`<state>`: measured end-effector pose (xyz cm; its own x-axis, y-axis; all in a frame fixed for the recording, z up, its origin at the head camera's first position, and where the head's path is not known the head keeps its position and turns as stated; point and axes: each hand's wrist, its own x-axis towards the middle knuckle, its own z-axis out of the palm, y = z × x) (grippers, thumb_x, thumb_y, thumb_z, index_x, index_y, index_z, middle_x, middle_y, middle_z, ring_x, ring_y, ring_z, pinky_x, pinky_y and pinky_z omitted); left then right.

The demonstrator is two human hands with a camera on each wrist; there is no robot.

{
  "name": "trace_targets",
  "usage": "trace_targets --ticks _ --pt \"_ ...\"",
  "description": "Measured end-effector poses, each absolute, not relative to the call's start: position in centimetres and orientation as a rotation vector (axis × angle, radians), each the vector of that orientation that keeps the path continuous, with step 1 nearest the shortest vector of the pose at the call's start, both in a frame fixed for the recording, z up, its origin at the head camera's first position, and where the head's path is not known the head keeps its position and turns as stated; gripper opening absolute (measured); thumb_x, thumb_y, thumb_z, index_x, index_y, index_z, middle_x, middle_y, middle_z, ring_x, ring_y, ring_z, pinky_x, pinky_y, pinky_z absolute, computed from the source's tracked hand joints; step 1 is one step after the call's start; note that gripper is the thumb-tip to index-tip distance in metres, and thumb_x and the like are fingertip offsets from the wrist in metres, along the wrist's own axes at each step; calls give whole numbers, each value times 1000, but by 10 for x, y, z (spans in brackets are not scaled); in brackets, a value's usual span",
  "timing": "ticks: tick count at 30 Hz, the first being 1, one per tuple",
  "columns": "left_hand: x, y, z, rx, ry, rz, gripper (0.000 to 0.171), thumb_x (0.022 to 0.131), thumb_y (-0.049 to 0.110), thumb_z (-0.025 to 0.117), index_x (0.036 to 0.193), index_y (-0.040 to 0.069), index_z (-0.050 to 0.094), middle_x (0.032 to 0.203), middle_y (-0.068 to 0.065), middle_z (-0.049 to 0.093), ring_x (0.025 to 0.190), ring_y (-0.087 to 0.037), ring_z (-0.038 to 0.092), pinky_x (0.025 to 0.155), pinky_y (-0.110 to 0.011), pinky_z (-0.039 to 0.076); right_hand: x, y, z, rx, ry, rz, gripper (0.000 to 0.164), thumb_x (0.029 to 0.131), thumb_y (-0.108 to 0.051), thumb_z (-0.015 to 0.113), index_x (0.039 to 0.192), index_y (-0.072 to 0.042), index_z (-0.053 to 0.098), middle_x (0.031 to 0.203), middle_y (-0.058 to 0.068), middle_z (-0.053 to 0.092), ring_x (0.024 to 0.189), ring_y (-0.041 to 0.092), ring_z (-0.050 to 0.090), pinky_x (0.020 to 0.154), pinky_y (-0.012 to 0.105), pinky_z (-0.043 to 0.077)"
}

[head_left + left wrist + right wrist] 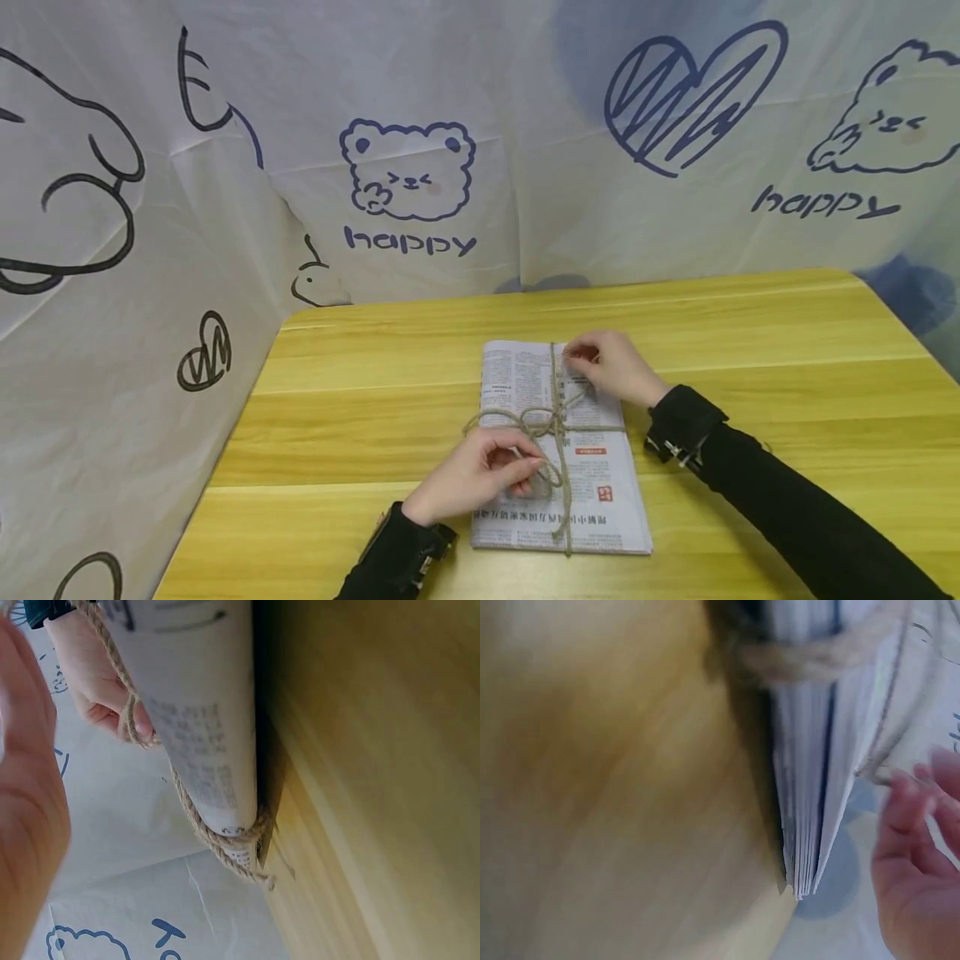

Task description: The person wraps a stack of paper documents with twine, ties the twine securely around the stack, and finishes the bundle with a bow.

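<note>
A folded stack of newspapers (pixel 517 375) lies on the table, bound crosswise with jute twine (pixel 596 428). Where the strands cross, a bow-like knot with loops sits on top. My left hand (pixel 480 471) is over the lower left of the stack, thumb and fingers pinching a loop of the twine. Above the upper right part, my right hand (pixel 611 367) pinches a strand between its fingertips. The right wrist view shows that hand (pixel 915 855) beside the layered paper edges (pixel 802 802). In the left wrist view the twine (pixel 199 821) wraps round the folded edge.
The wood-grain table (pixel 360 392) extends on both sides of the stack. Behind it and at the left hangs a pale cloth (pixel 540 200) with drawn bears, hearts and lettering. Loose twine ends lie on the lower part of the newspapers.
</note>
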<state>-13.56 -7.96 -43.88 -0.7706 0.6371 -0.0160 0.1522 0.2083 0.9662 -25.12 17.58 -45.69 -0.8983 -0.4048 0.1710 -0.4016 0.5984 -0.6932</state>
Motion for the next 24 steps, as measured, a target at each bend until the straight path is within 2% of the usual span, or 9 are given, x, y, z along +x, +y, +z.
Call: trace_targets --ticks 2,4,6,9,11,13,15,19,24 --pt "-137 -77 -439 676 2138 1641 23 100 13 62 112 -4 70 92 -26 70 69 -12 70 67 -32 61 -249 179 -456 -724 2741 -1234 28 95 -3 65 122 4 67 107 18 72 91 26 68 81 39 56" --pt "-138 -75 -438 624 2182 1699 23 100 12 63 114 -4 70 95 -27 70 71 -12 70 69 -36 62 -245 182 -454 -729 2690 -1276 34 94 2 61 128 5 62 114 21 69 96 29 67 84 41 56" --pt "-139 -72 -436 571 2202 1741 22 100 11 63 115 -3 69 99 -28 70 71 -11 70 71 -39 62 -238 185 -449 -730 2660 -1347 34 94 4 57 128 6 61 117 24 67 99 30 66 84 36 55" --pt "-141 -66 -433 520 2208 1777 21 99 11 64 116 -1 69 101 -29 68 75 -22 73 73 -42 62 -221 187 -439 -754 2558 -1509 27 98 0 56 123 7 63 116 25 67 97 27 66 82 29 55" --pt "-142 -61 -431 486 2208 1794 22 98 12 65 117 1 68 102 -28 68 77 -26 73 75 -44 62 -207 188 -433 -777 2449 -1590 24 101 -5 55 120 6 64 112 26 68 93 20 66 80 25 55" --pt "-144 -58 -430 470 2224 1802 21 98 12 66 116 0 67 100 -26 67 79 -36 72 75 -45 61 -195 189 -428 -818 2337 -1631 24 102 -8 55 120 6 65 111 28 67 92 15 67 82 27 57" --pt "-145 -55 -429 466 2242 1803 21 98 11 66 115 -1 67 98 -24 67 80 -39 72 76 -45 61 -185 189 -427 -848 2274 -1633 23 103 -9 56 119 4 66 109 27 67 89 10 66 80 29 58" --pt "-148 -50 -428 493 2256 1788 20 98 8 65 113 -4 66 96 -23 67 81 -42 72 75 -44 61 -174 188 -431 -904 2226 -1644 17 99 -7 62 113 1 68 102 24 68 79 14 66 71 30 58" --pt "-149 -48 -424 510 2212 1765 20 98 6 63 115 -4 65 96 -22 67 83 -43 72 76 -44 62 -171 188 -437 -886 2167 -1689 14 99 -4 62 108 5 67 99 28 68 78 18 70 71 33 60"
